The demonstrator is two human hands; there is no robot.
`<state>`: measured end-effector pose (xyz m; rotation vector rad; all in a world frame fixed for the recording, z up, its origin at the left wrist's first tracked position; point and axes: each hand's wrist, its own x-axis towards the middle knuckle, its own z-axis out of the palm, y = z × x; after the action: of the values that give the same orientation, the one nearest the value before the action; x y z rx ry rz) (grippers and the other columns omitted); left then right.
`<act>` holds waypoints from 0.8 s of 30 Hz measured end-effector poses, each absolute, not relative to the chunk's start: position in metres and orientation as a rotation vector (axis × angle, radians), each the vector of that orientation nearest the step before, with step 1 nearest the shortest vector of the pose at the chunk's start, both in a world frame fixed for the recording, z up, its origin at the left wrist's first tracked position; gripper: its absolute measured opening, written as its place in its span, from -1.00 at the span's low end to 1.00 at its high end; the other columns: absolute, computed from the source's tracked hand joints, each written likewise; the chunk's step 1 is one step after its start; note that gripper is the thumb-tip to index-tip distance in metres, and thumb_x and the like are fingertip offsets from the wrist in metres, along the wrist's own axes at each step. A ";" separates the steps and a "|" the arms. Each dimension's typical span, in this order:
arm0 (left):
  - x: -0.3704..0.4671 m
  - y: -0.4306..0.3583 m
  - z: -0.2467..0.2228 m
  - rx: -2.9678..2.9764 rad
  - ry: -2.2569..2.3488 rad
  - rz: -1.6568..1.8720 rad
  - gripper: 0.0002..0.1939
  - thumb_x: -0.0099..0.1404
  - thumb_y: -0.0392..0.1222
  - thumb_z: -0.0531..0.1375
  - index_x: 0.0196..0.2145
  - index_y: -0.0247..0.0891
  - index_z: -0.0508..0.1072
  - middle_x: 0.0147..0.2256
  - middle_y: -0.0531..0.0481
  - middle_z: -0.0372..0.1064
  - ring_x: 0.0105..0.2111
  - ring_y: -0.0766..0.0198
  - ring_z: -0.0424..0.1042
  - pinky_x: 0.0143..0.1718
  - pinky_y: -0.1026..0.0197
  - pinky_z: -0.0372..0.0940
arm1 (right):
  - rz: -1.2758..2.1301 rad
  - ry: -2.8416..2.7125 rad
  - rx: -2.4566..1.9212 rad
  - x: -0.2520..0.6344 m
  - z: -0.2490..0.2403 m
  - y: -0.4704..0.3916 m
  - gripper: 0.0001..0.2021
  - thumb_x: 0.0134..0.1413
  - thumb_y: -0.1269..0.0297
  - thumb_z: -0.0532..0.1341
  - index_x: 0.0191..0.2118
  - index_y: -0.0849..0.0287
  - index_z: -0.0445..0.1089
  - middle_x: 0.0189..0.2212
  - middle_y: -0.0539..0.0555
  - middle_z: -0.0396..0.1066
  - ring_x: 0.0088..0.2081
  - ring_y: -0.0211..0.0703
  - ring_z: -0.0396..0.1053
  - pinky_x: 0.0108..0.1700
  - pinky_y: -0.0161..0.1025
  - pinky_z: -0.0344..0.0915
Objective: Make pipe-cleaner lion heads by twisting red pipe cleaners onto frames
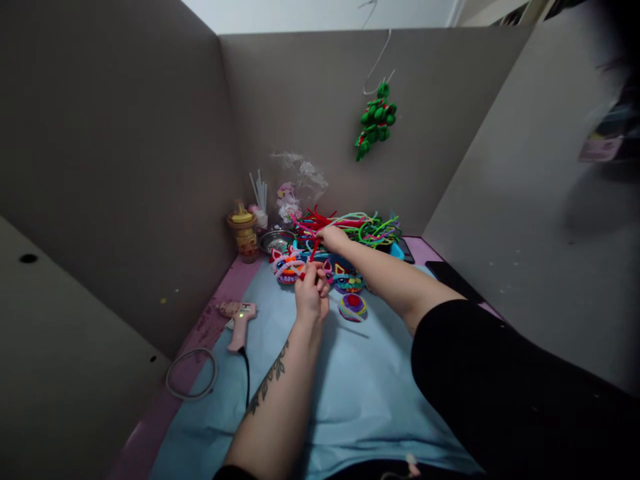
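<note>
A red pipe cleaner (315, 251) runs upright between my two hands. My left hand (310, 291) is closed around its lower end, with the fingers curled. Above and slightly right of it, my right hand (332, 238) pinches the upper end in front of a heap of coloured pipe cleaners (375, 229). Close by my left hand sit a pink and orange fuzzy animal head (287, 267) and a teal and multicoloured one (347, 280). A round purple, yellow and red coil (353, 306) lies to the right, with a pale strip across it.
A pink glue gun (242, 327) with a small light lies at left, its black cord running toward me. A coiled pale cable (191, 375), a lidded cup (245, 235) and a metal bowl (277, 241) are also left. Grey panels enclose the table; a green ornament (377, 122) hangs behind.
</note>
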<state>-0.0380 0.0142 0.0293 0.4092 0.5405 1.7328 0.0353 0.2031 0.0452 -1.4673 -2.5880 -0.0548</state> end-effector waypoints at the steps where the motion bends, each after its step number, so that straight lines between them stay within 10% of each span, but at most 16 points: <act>1: -0.041 0.012 0.033 0.388 0.537 1.758 -0.78 0.12 -0.10 0.24 -0.46 -0.34 0.36 -0.63 0.15 0.15 -0.75 0.60 -0.08 -0.76 0.45 -0.21 | -0.040 -2.553 -1.487 0.035 0.045 0.205 -0.74 0.09 0.28 0.12 -0.11 0.05 0.45 -0.18 0.09 0.47 -0.14 -0.12 0.37 -0.14 -0.34 0.20; 18: -0.038 -0.003 0.032 0.830 0.582 1.697 -0.69 0.10 0.05 0.23 -0.42 -0.29 0.43 -0.63 0.07 0.27 -0.73 0.53 -0.01 -0.70 0.40 -0.14 | 0.161 -2.198 -1.492 0.059 0.067 0.192 -0.65 0.15 0.11 0.05 -0.22 0.27 0.45 -0.15 0.25 0.42 -0.10 -0.03 0.35 -0.08 -0.24 0.21; 24: -0.016 -0.024 0.031 1.196 0.662 1.287 -0.62 0.07 0.11 0.22 -0.42 -0.32 0.49 -0.59 -0.03 0.32 -0.62 0.42 0.17 -0.59 0.36 0.05 | 1.553 -1.844 -0.984 0.107 0.091 0.079 -0.42 0.18 -0.12 -0.22 -0.13 0.19 0.36 -0.40 0.13 0.45 -0.34 -0.15 0.40 -0.27 -0.22 0.30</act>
<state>-0.0160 -0.0238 0.0308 1.1956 0.6620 1.2874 0.1065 0.0795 0.0905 -0.9844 -1.8436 1.5530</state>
